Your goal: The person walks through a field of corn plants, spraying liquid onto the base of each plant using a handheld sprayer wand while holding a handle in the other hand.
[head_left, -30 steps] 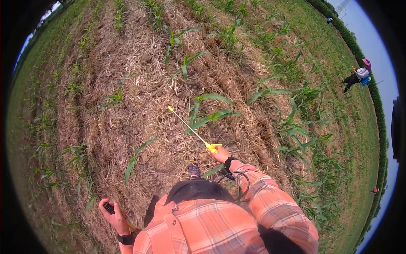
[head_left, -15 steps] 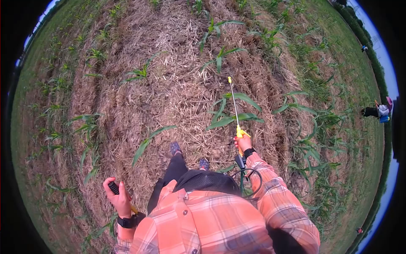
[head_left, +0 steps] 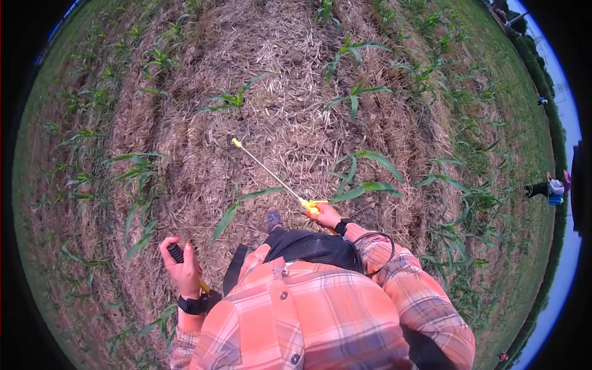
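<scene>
My right hand (head_left: pixel 327 217) is closed around the yellow trigger handle of a spray wand (head_left: pixel 271 174). The thin metal tube slants up and left across the straw, ending in a yellow nozzle (head_left: pixel 237 142) above the ground between the plant rows. A dark hose (head_left: pixel 390 243) loops by my right forearm. At lower left, my left hand (head_left: pixel 184 269) grips the black ribbed end of a pump lever (head_left: pixel 176 251); a yellow part of the lever shows near the wrist. Below the wand's tube stands a young corn plant (head_left: pixel 229 217); another corn plant (head_left: pixel 364 185) is just beyond my right hand.
Rows of young corn run away on both sides, with dry straw (head_left: pixel 290 117) covering the soil between them. One shoe (head_left: pixel 274 219) shows below me. Far right, another person (head_left: pixel 553 187) stands with a blue container. Trees line the field's edge.
The wand has swung from pointing straight ahead to pointing left, and my right hand has moved left and closer to my body. My left hand has shifted slightly right. The plants appear shifted right.
</scene>
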Tool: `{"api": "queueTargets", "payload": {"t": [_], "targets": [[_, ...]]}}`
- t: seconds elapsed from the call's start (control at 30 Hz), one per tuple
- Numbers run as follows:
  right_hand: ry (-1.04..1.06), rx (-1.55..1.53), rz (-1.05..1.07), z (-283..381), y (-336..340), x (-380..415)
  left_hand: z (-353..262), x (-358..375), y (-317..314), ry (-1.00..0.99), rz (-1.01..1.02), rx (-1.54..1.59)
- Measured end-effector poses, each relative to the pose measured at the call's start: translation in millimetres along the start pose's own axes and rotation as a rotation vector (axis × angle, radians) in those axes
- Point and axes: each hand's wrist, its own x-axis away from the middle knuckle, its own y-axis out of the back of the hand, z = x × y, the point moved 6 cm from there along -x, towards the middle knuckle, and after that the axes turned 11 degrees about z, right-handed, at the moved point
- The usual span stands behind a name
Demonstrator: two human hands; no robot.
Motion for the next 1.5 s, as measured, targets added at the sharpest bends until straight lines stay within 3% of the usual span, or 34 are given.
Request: {"api": "queueTargets", "payload": {"t": [0.07,0.2,0.37,0.43,0.47,0.53,0.7,0.83,1.2,1.5], "targets": [[0.023,-0.041,0.2,47.9,-9.0,6.5,0.0,-13.3,5.8,-0.011,0.034,0.038],[0.056,0.049,0.353,48.1,-24.9,-12.5,-4.0,-33.1,11.0,-0.009,0.032,0.016],[0.18,0.121,0.339,52.3,-16.2,-31.6,-9.7,-59.9,6.4,-0.009,0.063,0.019],[-0.028,0.042,0.326,41.7,-3.2,-41.5,-12.8,-71.6,1.2,-0.006,0.038,0.011],[-0.027,0.039,0.325,40.6,3.0,-43.7,-15.5,-76.1,-0.4,0.007,0.006,-0.002],[-0.154,-0.426,0.227,48.6,25.4,-39.3,-30.4,-87.8,-7.3,-0.003,-0.012,-0.008],[-0.231,-0.587,-0.024,25.5,99.3,-72.1,-49.5,-136.7,-42.9,-0.058,0.02,-0.058],[-0.165,-0.708,-0.212,9.1,169.0,-92.1,-69.6,-181.3,-87.6,-0.088,0.083,-0.1],[-0.215,-0.709,-0.618,-3.8,325.4,-106.8,-75.8,-263.9,-129.9,-0.041,0.048,-0.065],[-0.317,-0.673,-0.715,39.3,338.9,-163.7,-77.1,-373.1,-132.0,-0.033,0.089,-0.025]]}}
